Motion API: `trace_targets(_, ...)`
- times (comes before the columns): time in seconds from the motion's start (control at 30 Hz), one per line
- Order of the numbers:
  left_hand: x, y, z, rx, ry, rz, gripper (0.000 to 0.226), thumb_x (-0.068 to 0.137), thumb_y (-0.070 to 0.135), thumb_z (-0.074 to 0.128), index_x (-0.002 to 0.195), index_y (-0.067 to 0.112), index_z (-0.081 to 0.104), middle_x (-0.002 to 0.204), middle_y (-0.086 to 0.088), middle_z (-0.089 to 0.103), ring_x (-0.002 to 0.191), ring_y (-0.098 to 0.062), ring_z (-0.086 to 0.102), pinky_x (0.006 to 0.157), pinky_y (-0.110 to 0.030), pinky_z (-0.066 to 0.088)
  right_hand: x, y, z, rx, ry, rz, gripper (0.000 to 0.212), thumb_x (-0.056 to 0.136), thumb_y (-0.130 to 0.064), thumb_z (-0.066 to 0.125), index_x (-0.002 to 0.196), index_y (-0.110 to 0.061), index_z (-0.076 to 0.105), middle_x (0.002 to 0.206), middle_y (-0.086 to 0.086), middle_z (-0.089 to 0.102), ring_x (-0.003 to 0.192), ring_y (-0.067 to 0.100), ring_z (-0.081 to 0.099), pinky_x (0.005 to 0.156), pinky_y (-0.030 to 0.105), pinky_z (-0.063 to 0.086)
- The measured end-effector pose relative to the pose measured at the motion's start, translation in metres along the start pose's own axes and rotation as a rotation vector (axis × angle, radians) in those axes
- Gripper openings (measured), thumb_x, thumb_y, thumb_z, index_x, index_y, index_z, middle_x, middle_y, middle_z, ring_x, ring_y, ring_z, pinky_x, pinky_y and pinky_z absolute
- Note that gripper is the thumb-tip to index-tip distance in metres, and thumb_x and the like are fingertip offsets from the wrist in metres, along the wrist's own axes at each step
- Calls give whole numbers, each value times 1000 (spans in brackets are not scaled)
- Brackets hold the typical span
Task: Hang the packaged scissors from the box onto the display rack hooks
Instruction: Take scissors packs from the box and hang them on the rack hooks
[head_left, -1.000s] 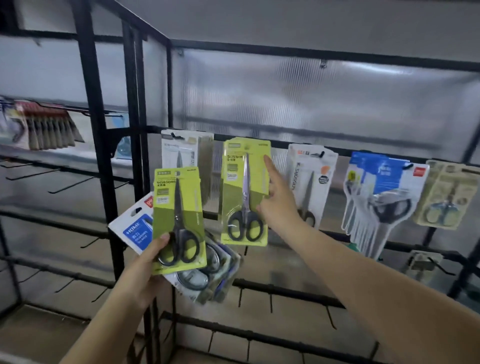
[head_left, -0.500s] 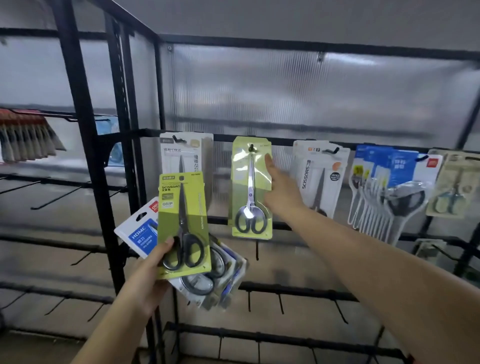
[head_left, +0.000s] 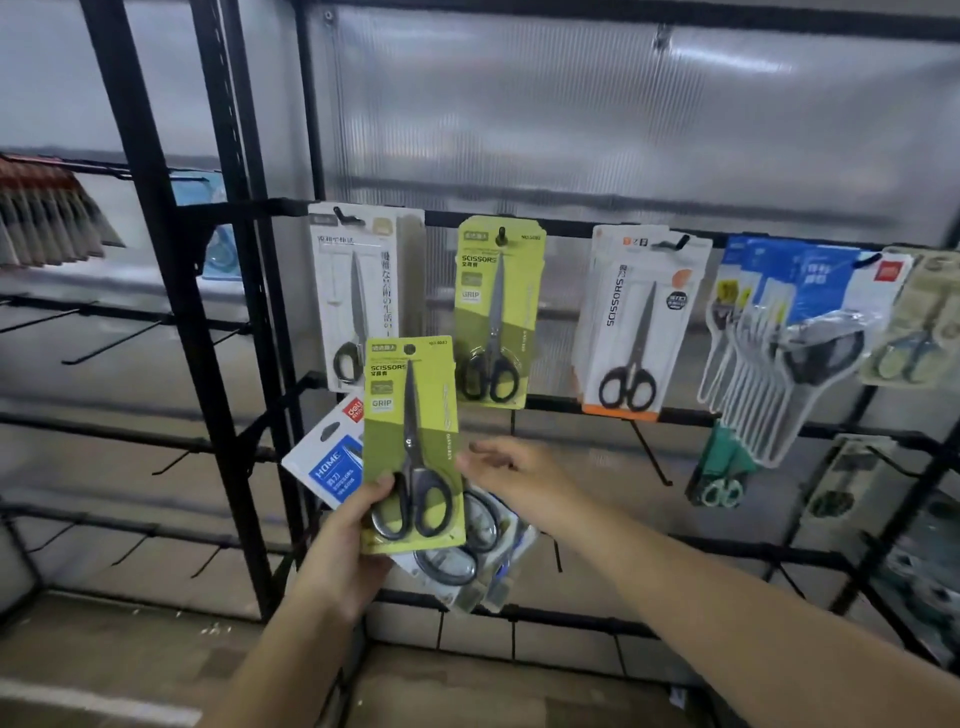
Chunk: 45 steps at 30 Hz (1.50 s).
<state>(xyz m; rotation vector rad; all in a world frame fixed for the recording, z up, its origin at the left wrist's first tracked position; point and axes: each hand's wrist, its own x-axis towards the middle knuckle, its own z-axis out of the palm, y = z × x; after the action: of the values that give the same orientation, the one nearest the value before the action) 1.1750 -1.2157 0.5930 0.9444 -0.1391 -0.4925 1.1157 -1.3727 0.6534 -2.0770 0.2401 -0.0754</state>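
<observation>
Single head-worn view.
Faces forward, slightly down, close to the display rack (head_left: 571, 223); hands (head_left: 343, 551) in the foreground.

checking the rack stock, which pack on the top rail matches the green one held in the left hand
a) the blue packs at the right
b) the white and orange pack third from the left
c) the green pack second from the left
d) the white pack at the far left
c: the hanging green pack bears the same green card, SCISSORS and GRIP print and black handles as the green pack that the left hand holds.
</observation>
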Motion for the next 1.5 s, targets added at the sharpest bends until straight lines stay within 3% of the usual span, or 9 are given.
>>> trace_targets(0.1,-7,-20,8,18,-37,-51,36,55,28,77,88,13,77,89,-7,73,77,-23,70,76,-37,53,-1,29,13,125,50,-12,33,75,-29,77,104,-18,66,99,-8,67,90,9,63,83,26,52)
trace_targets(0.2,-16,-46,17,-47,-2,-70,25,71,9,54,80,12,77,88,-9,73,77,-25,69,85,-42,46,-5,60,17,258,116,56,26,67,-17,83,88,-23,69,95,-2,70,86,13,67,81,27,54)
trace_targets(0.37,-18,-86,25,-197,174,-136,36,75,13,52,107,4,65,106,-17,66,90,-31,64,93,-47,42,6,131,42,351,251,232,57,35,-54,71,90,-42,69,97,-8,70,94,18,66,91,46,48)
trace_targets(0.5,-30,-113,22,-165,340,-176,37,86,9,42,118,0,57,94,-15,70,88,-31,62,90,-43,44,-21,129,45,410,287,286,15,64,-23,75,76,-30,68,88,-5,70,87,21,65,88,41,49)
trace_targets(0.7,-47,-136,-6,-122,523,-24,36,93,13,49,126,0,48,108,-21,62,101,-36,59,94,-48,47,-39,136,42,526,182,271,15,84,5,59,90,-9,60,88,6,64,85,22,58,74,27,44)
trace_targets(0.8,-54,-134,-14,-119,539,49,44,84,12,59,125,1,47,96,-13,64,84,-26,64,74,-40,54,-43,134,44,557,191,216,23,86,10,54,95,-11,59,92,7,65,81,15,57,69,19,43)
trace_targets(1.03,-38,-115,-38,-65,477,49,19,96,9,43,110,12,56,106,-17,61,94,-32,58,91,-45,43,-23,126,47,540,335,32,64,86,17,47,136,-22,41,109,-26,53,98,-2,58,79,3,45)
trace_targets(1.23,-11,-78,-67,8,500,38,11,94,12,52,102,14,60,99,-9,66,89,-25,63,75,-36,50,6,113,79,415,347,10,66,86,15,46,141,-21,39,130,-6,52,111,19,55,90,24,46)
trace_targets(1.5,16,-20,-118,91,583,91,8,91,9,58,87,15,61,84,-2,67,73,-15,63,66,-29,50,59,88,138,312,273,-48,73,83,15,51,136,-34,40,141,-1,47,121,12,52,98,17,42)
